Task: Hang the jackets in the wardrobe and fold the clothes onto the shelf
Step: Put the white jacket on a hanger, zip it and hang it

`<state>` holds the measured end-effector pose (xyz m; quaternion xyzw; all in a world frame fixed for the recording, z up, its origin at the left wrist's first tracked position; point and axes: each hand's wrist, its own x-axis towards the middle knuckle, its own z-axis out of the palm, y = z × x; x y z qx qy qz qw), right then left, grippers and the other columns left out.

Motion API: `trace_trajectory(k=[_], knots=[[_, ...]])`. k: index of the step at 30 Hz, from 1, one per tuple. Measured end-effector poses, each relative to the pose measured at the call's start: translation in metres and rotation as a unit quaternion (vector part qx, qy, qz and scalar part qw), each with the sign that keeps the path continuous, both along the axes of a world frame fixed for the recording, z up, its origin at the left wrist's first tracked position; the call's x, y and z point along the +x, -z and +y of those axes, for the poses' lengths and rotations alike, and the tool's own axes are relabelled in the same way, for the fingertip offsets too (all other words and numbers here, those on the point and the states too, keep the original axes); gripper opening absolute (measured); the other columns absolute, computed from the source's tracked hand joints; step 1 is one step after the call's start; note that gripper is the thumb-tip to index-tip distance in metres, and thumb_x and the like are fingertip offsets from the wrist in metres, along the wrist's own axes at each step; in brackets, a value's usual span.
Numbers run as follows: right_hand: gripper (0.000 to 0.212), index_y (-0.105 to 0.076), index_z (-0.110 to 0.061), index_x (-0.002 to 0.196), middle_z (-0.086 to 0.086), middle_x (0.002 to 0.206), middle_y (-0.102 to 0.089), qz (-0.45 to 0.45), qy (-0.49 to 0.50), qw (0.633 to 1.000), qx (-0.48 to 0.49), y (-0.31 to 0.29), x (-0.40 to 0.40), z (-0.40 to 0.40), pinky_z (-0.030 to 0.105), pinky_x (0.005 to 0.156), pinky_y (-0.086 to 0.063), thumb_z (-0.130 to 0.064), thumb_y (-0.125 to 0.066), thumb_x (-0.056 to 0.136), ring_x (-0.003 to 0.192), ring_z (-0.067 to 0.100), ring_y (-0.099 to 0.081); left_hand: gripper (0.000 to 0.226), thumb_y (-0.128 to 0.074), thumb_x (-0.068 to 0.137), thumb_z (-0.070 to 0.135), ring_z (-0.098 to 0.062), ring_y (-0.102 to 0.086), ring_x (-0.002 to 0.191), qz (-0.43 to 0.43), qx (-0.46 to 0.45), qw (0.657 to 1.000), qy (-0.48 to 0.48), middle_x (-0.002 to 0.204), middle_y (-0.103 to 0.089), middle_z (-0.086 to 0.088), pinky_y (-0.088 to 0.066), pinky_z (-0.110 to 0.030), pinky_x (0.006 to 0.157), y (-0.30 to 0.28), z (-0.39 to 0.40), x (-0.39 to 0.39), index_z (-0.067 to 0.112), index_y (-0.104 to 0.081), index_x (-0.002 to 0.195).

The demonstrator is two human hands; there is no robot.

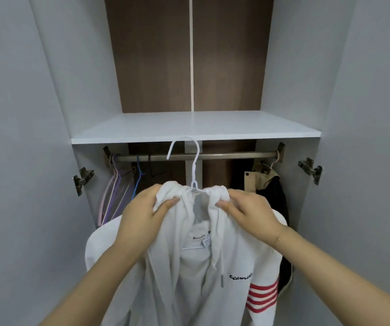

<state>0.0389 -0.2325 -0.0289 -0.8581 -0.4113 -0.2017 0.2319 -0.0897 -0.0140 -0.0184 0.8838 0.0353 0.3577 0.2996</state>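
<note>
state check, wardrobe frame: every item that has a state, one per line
white hoodie: on the white hanger, held up at the neck by both hands
white hanger: hook in front of the rail, not on it
left hand: grips the hoodie's neck fabric
right hand: grips the hoodie's neck fabric
rail: carries the spare hangers and the jacket
spare hangers: bare, bunched at the left end
beige-and-black jacket: hung at the right end
wardrobe doors: open
</note>
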Motion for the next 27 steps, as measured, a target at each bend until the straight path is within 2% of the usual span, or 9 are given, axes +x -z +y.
trace_trajectory(k=[6, 10, 13, 15, 17, 20, 22, 25, 27], knots=[[0.04, -0.042, -0.019, 0.069, -0.007, 0.06, -0.045, -0.072, 0.124, 0.99, 0.019, -0.04, 0.016, 0.001, 0.034, 0.053, -0.037, -0.045, -0.047, 0.098, 0.059, 0.018, -0.049, 0.028, -0.048, 0.1, 0.03, -0.033, -0.056, 0.098, 0.126, 0.202, 0.947, -0.215, 0.099, -0.062, -0.013, -0.045, -0.039, 0.081, -0.085, 0.057, 0.017, 0.007, -0.063, 0.107], [0.037, -0.04, -0.02, 0.071, 0.0, 0.072, -0.064, -0.139, 0.19, 0.972, -0.01, -0.061, 0.024, 0.008, 0.032, 0.052, -0.031, -0.046, -0.047, 0.098, 0.069, 0.029, -0.061, 0.026, -0.052, 0.08, -0.008, -0.033, -0.05, 0.071, -0.002, 0.21, 0.947, -0.242, 0.087, -0.039, -0.006, -0.033, -0.035, 0.06, -0.131, 0.064, 0.018, 0.009, -0.07, 0.089], [0.046, -0.03, -0.023, 0.061, -0.004, 0.058, -0.05, -0.121, 0.163, 0.979, 0.037, -0.076, 0.029, 0.022, 0.032, 0.048, -0.025, -0.043, -0.053, 0.096, 0.059, 0.027, -0.049, 0.04, -0.062, 0.08, -0.001, -0.015, -0.053, 0.075, -0.001, 0.168, 0.986, -0.014, 0.094, -0.044, 0.003, -0.042, -0.029, 0.071, -0.121, 0.023, 0.034, 0.028, -0.071, 0.106], [0.051, -0.025, -0.025, 0.058, -0.007, 0.051, -0.038, -0.11, 0.146, 0.981, 0.07, -0.084, 0.035, 0.026, 0.03, 0.045, -0.022, -0.043, -0.054, 0.095, 0.055, 0.023, -0.041, 0.058, -0.077, 0.081, 0.023, 0.001, -0.055, 0.093, 0.143, 0.064, 0.968, 0.195, 0.109, -0.049, 0.009, -0.045, -0.014, 0.087, -0.101, 0.006, 0.046, 0.046, -0.053, 0.127], [0.052, -0.026, -0.022, 0.056, -0.005, 0.047, -0.035, -0.111, 0.135, 0.978, 0.114, -0.093, 0.045, 0.024, 0.028, 0.045, -0.02, -0.044, -0.056, 0.093, 0.051, 0.02, -0.038, 0.064, -0.077, 0.08, 0.035, 0.002, -0.054, 0.112, 0.184, 0.003, 0.95, 0.254, 0.121, -0.051, 0.012, -0.044, -0.016, 0.1, -0.085, 0.013, 0.062, 0.048, -0.044, 0.134], [0.052, -0.032, -0.017, 0.056, -0.002, 0.044, -0.037, -0.108, 0.113, 0.969, 0.193, -0.12, 0.073, 0.02, 0.03, 0.046, -0.022, -0.046, -0.057, 0.092, 0.048, 0.015, -0.038, 0.049, -0.07, 0.088, 0.029, -0.008, -0.048, 0.119, -0.036, 0.069, 0.992, 0.097, 0.125, -0.049, 0.007, -0.041, -0.03, 0.104, -0.085, 0.043, 0.093, 0.03, -0.051, 0.134], [0.054, -0.032, -0.014, 0.058, -0.004, 0.047, -0.04, -0.098, 0.094, 0.961, 0.241, -0.146, 0.098, 0.019, 0.032, 0.048, -0.022, -0.048, -0.058, 0.091, 0.049, 0.015, -0.036, 0.059, -0.061, 0.089, 0.045, -0.018, -0.032, 0.133, -0.133, 0.153, 0.979, -0.033, 0.141, -0.037, 0.001, -0.028, -0.042, 0.111, -0.101, 0.055, 0.117, 0.029, -0.041, 0.143], [0.055, -0.036, -0.008, 0.063, -0.003, 0.05, -0.033, -0.102, 0.057, 0.95, 0.289, -0.187, 0.138, 0.023, 0.033, 0.05, -0.024, -0.05, -0.059, 0.09, 0.051, 0.013, -0.032, 0.086, -0.049, 0.084, 0.068, -0.026, -0.006, 0.148, -0.168, 0.179, 0.962, -0.121, 0.161, -0.006, -0.002, -0.008, -0.049, 0.116, -0.147, 0.065, 0.165, 0.032, -0.014, 0.154], [0.052, -0.038, -0.009, 0.063, -0.004, 0.051, -0.036, -0.13, 0.043, 0.942, 0.305, -0.213, 0.166, 0.027, 0.032, 0.05, -0.025, -0.05, -0.059, 0.09, 0.052, 0.013, -0.034, 0.088, -0.048, 0.083, 0.072, -0.031, -0.011, 0.147, -0.172, 0.183, 0.956, -0.153, 0.16, -0.013, -0.008, -0.009, -0.051, 0.116, -0.183, 0.072, 0.202, 0.031, -0.016, 0.154]])
